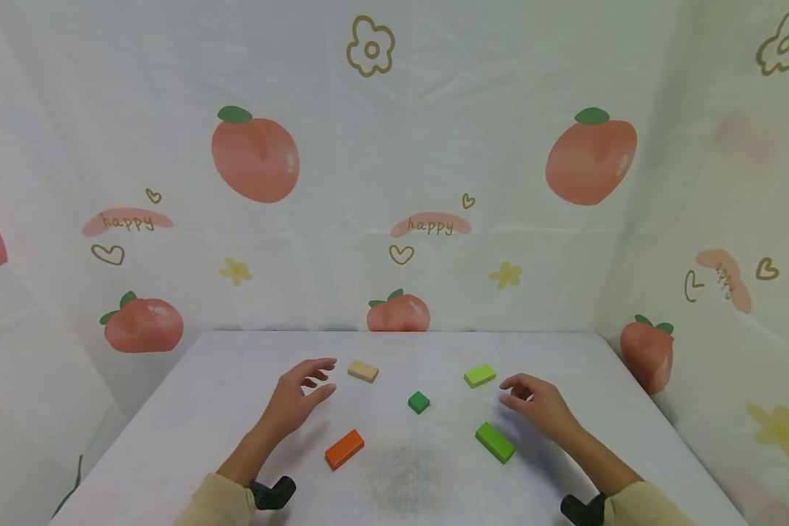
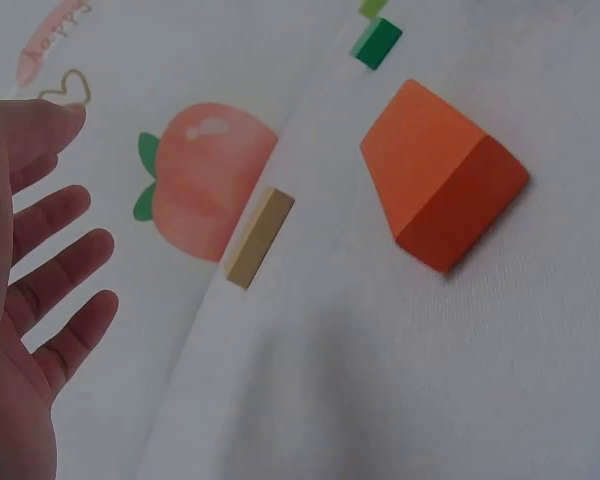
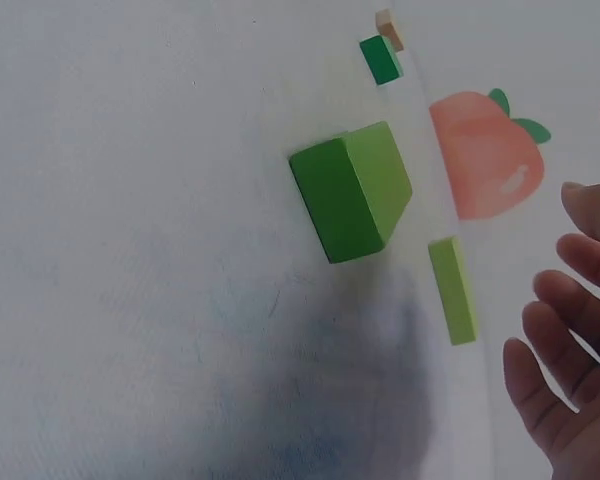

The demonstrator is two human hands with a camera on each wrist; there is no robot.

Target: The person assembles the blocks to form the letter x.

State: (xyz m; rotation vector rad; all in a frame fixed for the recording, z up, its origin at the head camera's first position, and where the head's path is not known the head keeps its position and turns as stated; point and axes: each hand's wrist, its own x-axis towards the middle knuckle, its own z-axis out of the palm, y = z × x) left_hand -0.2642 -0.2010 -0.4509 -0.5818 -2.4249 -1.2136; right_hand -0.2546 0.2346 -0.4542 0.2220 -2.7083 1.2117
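Note:
My left hand (image 1: 297, 398) hovers over the left part of the table, fingers relaxed and holding nothing. Nearest to it is a tan block (image 1: 363, 371), just right of its fingertips. An orange block (image 1: 345, 449) lies closer to me, below that hand. Over the right side, my right hand (image 1: 538, 403) hangs loosely bent with nothing in it. A yellow-green block (image 1: 479, 375) lies just left of its fingertips, and a longer green block (image 1: 494, 443) lies nearer to me. Between the hands sits a small dark green cube (image 1: 418, 402).
The white table (image 1: 408, 504) carries a greyish smudge at its front middle. Behind and beside it hangs a white curtain (image 1: 394, 146) printed with peaches, hearts and flowers. A black wrist mount (image 1: 272, 493) sits at the left cuff, another (image 1: 582, 509) at the right.

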